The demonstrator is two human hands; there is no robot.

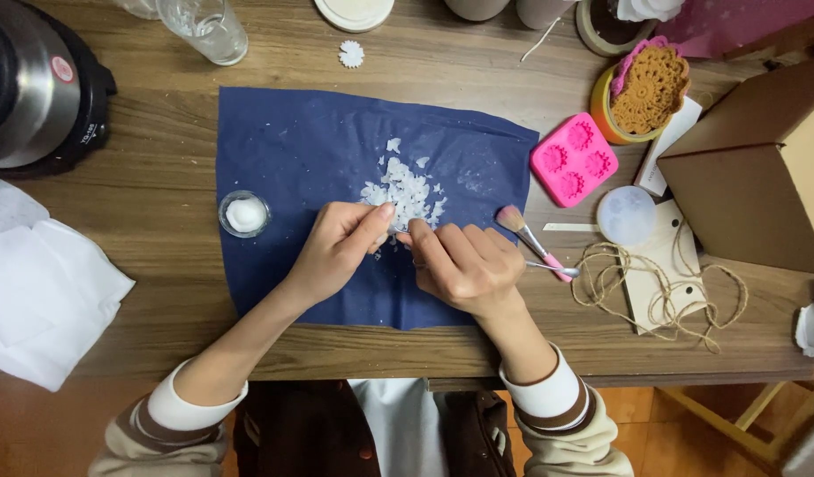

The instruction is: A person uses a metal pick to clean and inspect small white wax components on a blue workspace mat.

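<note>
Both your left hand and right hand are pinching narrow over the white flakes heaped mid blue cloth, risking scattering them toward the brush.

Left hand: forearm angled in from lower left, fingers curled, thumb and forefinger pinched. Right hand: forearm from lower right, knuckles up, fingers bent, tips meeting the left fingertips. Striped cuffs pushed back.

Two hands, one blue cloth, one pink mould, one brush, one glass, one cardboard box.
</note>
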